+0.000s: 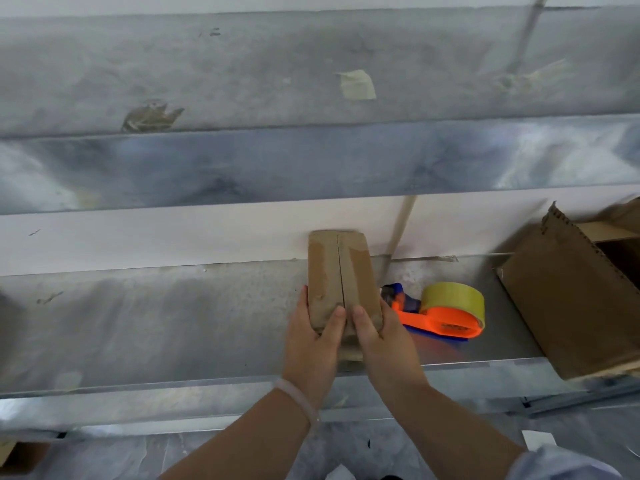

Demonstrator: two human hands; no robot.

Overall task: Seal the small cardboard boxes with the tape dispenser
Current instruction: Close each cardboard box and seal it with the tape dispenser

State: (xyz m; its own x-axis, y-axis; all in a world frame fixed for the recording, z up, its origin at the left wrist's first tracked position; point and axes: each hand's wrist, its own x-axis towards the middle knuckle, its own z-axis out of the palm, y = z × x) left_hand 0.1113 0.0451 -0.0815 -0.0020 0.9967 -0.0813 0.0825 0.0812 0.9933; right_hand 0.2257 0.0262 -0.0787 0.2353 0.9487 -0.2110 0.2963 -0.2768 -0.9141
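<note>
We gripped the small box (341,282) over the metal bench (173,323), left hand (311,348) and right hand (381,344) curled round its near end, thumbs pressing the flaps shut. Taping seemed next: one hand must free itself for the tape dispenser (443,313) just beside.

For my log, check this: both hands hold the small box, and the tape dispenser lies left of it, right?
Wrong side. The head view shows the tape dispenser lying right of the small box; the left hand and right hand do hold it.
</note>
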